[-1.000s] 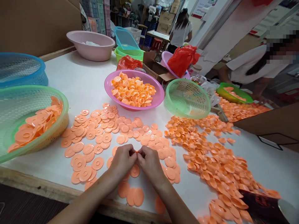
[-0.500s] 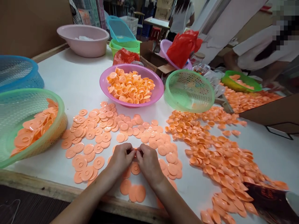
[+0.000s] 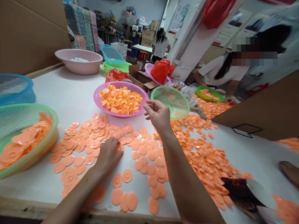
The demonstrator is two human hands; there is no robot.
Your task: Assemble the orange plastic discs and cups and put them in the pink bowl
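Note:
My left hand (image 3: 108, 154) is low over the table with its fingers curled at an orange plastic disc (image 3: 120, 147), among many flat round discs (image 3: 94, 143) with ring-marked centres. My right hand (image 3: 159, 115) is raised beside the right rim of the pink bowl (image 3: 97, 102). Its fingers are apart and I see nothing between them. Small orange cup-like pieces (image 3: 121, 100) are heaped in that bowl. Right of the discs spreads a long pile of pointed, hollow orange pieces (image 3: 201, 155).
A green basket (image 3: 54, 124) with large orange pieces stands at left, below a blue basket (image 3: 17, 101). Behind my right hand is another green basket (image 3: 173, 116). A cardboard panel (image 3: 268, 109) borders the right. A co-worker (image 3: 231, 71) sits beyond, by a green bowl (image 3: 209, 99).
My hands were together over the discs, pinching something small. Now they are apart: the right has moved forward to the pink bowl and opened, the left has shifted left to a disc. The view has tilted up.

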